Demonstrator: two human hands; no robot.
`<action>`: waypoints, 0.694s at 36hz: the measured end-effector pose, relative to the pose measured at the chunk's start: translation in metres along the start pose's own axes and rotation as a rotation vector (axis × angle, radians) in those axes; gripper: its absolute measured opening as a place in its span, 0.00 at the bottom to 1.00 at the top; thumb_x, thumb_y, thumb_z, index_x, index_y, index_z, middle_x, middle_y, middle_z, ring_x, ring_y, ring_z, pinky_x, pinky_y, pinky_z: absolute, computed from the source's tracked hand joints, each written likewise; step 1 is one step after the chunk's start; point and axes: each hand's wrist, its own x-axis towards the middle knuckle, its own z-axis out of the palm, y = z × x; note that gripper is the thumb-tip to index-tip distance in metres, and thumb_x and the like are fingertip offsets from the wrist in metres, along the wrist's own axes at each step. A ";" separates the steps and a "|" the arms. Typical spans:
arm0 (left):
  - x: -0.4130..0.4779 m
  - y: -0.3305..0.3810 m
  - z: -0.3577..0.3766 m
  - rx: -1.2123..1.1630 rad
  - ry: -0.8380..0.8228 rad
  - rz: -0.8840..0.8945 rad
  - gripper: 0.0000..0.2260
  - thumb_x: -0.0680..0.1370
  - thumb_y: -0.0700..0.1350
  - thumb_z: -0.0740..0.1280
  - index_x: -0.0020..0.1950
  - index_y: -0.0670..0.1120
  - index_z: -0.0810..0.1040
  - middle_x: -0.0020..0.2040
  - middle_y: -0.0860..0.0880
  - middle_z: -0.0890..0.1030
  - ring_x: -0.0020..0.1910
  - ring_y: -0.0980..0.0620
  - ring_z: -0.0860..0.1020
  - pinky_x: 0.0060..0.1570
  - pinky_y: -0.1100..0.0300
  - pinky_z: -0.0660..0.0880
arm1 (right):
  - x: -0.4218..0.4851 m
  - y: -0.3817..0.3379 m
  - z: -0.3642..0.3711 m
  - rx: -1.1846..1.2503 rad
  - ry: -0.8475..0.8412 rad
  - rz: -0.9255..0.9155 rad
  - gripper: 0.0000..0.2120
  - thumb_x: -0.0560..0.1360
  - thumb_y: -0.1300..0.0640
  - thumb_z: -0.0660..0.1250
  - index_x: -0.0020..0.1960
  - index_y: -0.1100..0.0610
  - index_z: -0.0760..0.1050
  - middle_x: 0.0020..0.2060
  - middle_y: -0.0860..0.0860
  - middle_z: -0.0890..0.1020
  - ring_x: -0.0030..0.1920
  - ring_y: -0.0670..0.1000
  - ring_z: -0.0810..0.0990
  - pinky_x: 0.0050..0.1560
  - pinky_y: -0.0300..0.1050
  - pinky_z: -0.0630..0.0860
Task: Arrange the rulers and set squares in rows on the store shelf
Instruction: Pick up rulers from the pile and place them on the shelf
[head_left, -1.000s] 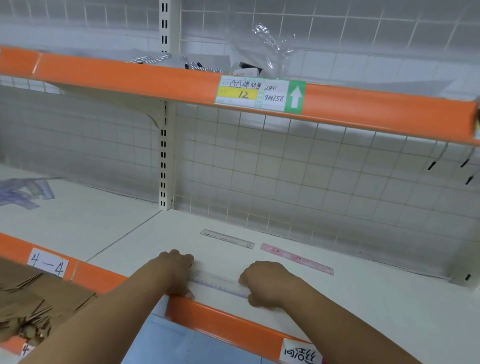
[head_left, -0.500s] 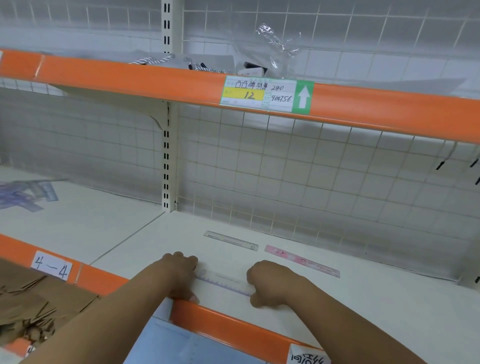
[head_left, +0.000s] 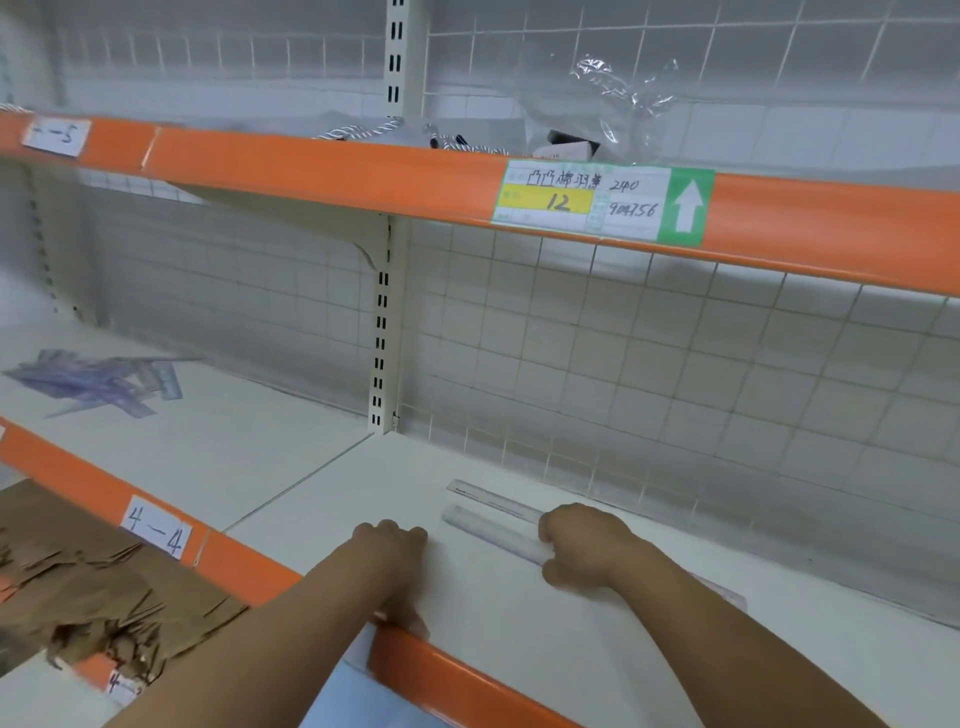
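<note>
Near the front edge of the white store shelf (head_left: 519, 649), the left hand (head_left: 393, 551) lies clenched, empty. Beside it, the right hand (head_left: 584, 545) grasps in its fingers (head_left: 551, 527) the transparent plastic ruler (head_left: 493, 535), which lies just before a grey flat ruler (head_left: 493, 500).

Quick layout from my end: the shelf (head_left: 519, 649) has 2 bays side by side, split by the upright post (head_left: 381, 338). In the right bay the back ruler (head_left: 488, 497) lies nearest the mesh back (head_left: 623, 374). The front ruler (head_left: 491, 531) is just before it, its right end in my right grip (head_left: 584, 545). A 3rd ruler (head_left: 724, 595) pokes out from behind my right forearm, further right. My left grip (head_left: 392, 551) rests on the shelf left of the front ruler, apart from it. The left bay holds a pile of rulers and set squares (head_left: 98, 382) toward the back. The upper shelf (head_left: 311, 161) overhead has a price label (head_left: 597, 202) on its front lip. Cardboard (head_left: 93, 582) lies below at front left.
</note>
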 end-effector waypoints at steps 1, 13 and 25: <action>0.001 0.000 0.000 -0.003 -0.006 -0.005 0.39 0.69 0.60 0.73 0.73 0.46 0.59 0.66 0.44 0.67 0.67 0.43 0.66 0.61 0.52 0.68 | 0.005 0.001 -0.002 -0.006 0.005 -0.006 0.16 0.73 0.53 0.64 0.60 0.57 0.73 0.55 0.53 0.77 0.52 0.53 0.75 0.48 0.45 0.70; 0.003 0.003 -0.005 -0.007 -0.036 -0.019 0.37 0.71 0.57 0.73 0.73 0.45 0.60 0.67 0.43 0.67 0.66 0.43 0.66 0.51 0.55 0.64 | 0.057 0.014 -0.004 -0.065 0.051 -0.008 0.10 0.74 0.54 0.62 0.37 0.51 0.62 0.35 0.45 0.64 0.44 0.51 0.71 0.38 0.42 0.66; 0.009 0.001 -0.005 0.006 -0.075 -0.024 0.39 0.70 0.56 0.74 0.74 0.46 0.58 0.66 0.42 0.66 0.66 0.41 0.65 0.59 0.50 0.69 | 0.073 0.022 0.005 -0.065 0.017 0.002 0.14 0.74 0.56 0.62 0.34 0.50 0.58 0.34 0.45 0.65 0.34 0.47 0.68 0.29 0.38 0.60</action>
